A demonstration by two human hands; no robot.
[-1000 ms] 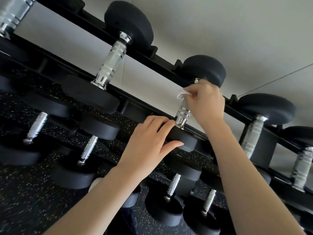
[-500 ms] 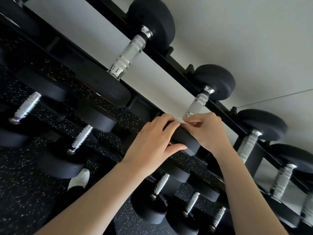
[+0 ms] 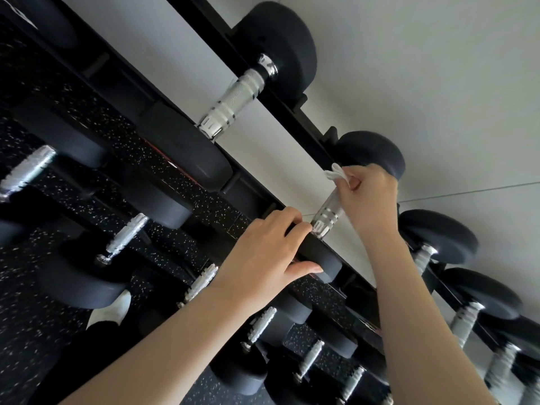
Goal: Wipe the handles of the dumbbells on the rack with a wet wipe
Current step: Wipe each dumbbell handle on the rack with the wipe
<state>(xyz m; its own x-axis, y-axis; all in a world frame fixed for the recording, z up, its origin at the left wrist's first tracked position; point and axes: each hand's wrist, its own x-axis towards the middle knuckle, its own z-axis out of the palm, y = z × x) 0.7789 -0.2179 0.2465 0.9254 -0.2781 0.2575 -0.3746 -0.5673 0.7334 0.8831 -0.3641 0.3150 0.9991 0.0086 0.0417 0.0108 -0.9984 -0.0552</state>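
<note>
- Head view: my right grip [image 3: 369, 197] wraps a white wet wipe [image 3: 336, 172] round the chrome dumbbell handle [image 3: 328, 213], slanting down-left.
- My left grip [image 3: 263, 252] clasps its black lower head [image 3: 324, 258].

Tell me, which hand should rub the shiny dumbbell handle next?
Right. The right hand pinches the crumpled white wet wipe against the knurled silver metal handle, while the left hand holds no wipe and grips the black round dumbbell head, probably steadying it.
</note>
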